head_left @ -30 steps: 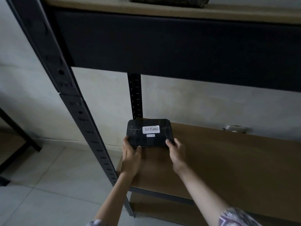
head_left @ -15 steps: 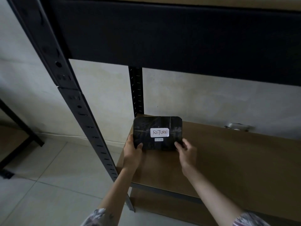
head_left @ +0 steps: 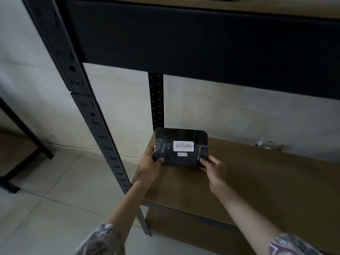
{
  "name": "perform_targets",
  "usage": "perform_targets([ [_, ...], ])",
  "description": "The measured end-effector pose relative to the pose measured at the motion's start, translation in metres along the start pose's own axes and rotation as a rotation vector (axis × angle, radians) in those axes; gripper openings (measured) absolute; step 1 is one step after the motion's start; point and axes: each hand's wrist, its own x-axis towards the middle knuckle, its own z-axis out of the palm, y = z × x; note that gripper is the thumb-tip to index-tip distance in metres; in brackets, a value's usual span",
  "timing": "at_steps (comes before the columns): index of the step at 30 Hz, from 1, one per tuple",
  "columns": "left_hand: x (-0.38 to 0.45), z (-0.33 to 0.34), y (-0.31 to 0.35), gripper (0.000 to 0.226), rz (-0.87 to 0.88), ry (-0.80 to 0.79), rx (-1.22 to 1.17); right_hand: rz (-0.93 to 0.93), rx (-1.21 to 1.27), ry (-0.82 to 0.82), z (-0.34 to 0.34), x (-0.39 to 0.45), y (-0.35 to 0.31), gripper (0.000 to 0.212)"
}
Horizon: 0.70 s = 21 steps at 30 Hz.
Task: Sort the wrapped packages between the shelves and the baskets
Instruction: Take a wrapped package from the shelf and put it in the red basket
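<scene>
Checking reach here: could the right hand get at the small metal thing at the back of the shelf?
Probably not yet: the right hand holds the package, though bare shelf leads to the metal thing.

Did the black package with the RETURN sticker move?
Yes. The black package was tipped up from lying flat, its label facing the camera, beside the rear post.

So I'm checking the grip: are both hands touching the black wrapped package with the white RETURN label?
Touching. The head view shows the left hand and right hand each gripping a lower corner of the black wrapped package, thumbs on its front.
</scene>
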Motion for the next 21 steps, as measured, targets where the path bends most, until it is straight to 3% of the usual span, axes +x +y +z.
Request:
perform_targets([
  [3,-0.019,-0.002,0.008,0.024,0.007,-0.06,-0.069,-0.032,-0.005,-0.044,-0.023,-0.024,-0.011,0.011],
  [8,-0.07,-0.006,0.025,0.018,0.038,-0.078,-0.089,0.066,0.206,-0.217,-0.073,-0.08,-0.028,0.034],
  [11,-0.117,-0.01,0.044,0.015,0.091,-0.106,-0.071,0.061,0.22,-0.261,-0.112,-0.109,-0.032,0.016],
  [16,-0.197,-0.002,0.087,0.007,0.139,-0.174,-0.052,0.062,0.324,-0.164,-0.183,-0.168,-0.051,0.011],
  [19,-0.25,0.007,0.116,0.047,0.179,-0.229,0.019,0.055,0.395,-0.111,-0.234,-0.211,-0.061,0.01],
  [21,-0.289,0.011,0.136,0.063,0.202,-0.245,0.066,0.059,0.435,-0.052,-0.271,-0.243,-0.067,0.016],
])
